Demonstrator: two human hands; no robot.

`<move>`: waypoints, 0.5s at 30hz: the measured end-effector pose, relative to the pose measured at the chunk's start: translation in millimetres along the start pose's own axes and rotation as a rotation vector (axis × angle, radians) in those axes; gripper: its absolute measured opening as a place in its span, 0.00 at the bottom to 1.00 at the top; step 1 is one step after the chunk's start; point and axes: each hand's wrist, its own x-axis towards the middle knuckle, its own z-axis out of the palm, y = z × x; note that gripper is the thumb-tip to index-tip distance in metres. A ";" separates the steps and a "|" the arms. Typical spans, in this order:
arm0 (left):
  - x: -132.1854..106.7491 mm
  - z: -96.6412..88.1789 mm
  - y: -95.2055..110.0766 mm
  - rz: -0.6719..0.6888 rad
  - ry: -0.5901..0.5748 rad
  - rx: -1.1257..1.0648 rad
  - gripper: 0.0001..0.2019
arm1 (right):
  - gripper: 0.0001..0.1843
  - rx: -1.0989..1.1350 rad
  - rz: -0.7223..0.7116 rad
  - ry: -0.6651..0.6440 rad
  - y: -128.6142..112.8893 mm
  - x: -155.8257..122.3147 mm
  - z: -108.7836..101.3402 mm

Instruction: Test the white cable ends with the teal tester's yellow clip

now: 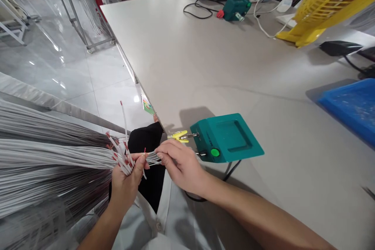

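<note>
My left hand (129, 181) is closed round a bundle of white cables (124, 162) whose ends show red wire tips. One cable end sticks up above the rest. Just right of it, my right hand (180, 164) pinches several thin pale wires (154, 158) that run across to the left fingers. Behind the right hand, a yellow clip (180, 136) is fixed to a metal pin of a teal device (231, 136). That device lies on the table with a lit green button (215, 152) on its front.
Long white cables (52, 156) hang in thick bundles at my left. On the white table (181, 54) are a second green device (236, 8), a yellow fan (325, 4), a blue tray (351, 105) and loose cords. The table's left edge drops to a shiny floor.
</note>
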 end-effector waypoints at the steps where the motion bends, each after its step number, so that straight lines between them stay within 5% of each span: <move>1: -0.3 0.0 0.8 0.017 -0.017 0.021 0.11 | 0.09 0.078 0.049 0.031 -0.6 0.7 1.1; 7: -2.3 4.7 6.3 0.063 -0.101 0.171 0.13 | 0.07 0.238 0.105 0.005 -1.5 5.7 5.1; 15: -2.7 8.9 7.4 0.190 0.025 0.226 0.08 | 0.08 -0.185 -0.048 0.009 3.0 3.4 -1.7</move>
